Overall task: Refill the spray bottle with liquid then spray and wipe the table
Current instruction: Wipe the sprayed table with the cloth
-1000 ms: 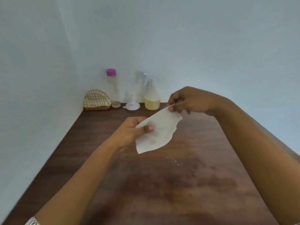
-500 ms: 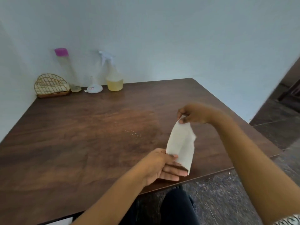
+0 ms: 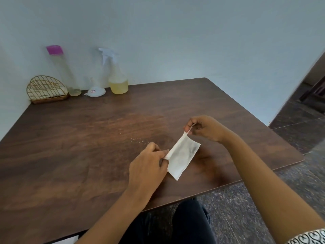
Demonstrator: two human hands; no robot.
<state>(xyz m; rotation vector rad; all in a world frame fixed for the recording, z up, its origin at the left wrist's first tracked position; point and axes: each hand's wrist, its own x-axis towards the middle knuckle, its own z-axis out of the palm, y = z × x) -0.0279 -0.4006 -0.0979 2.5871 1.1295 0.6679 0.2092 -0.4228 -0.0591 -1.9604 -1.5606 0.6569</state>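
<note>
Wipe step in hand, refill and spray look done. Spray bottle (image 3: 117, 80) stands capped at the far left by the wall, yellowish liquid in its bottom part. Beside it, to the left: white funnel (image 3: 95, 92), tall bottle with a pink cap (image 3: 60, 67) (nearly empty, as far as I can tell), wire holder (image 3: 46, 90).

Tissue (image 3: 182, 155) is held in the air over the near right part of the table (image 3: 70, 147), folded, with a grey smudge on its face. Left hand (image 3: 147, 167) pinches its near-left edge; right hand (image 3: 204, 128) pinches the far top corner. Both grip only the tissue.

A few droplets (image 3: 138, 140) sit on the wood just left of the hands, so wiping isn't finished by my read.

Next move: finish the fold to a clean face, press it flat on the wood, sweep through the droplets. One hand is enough for that.
</note>
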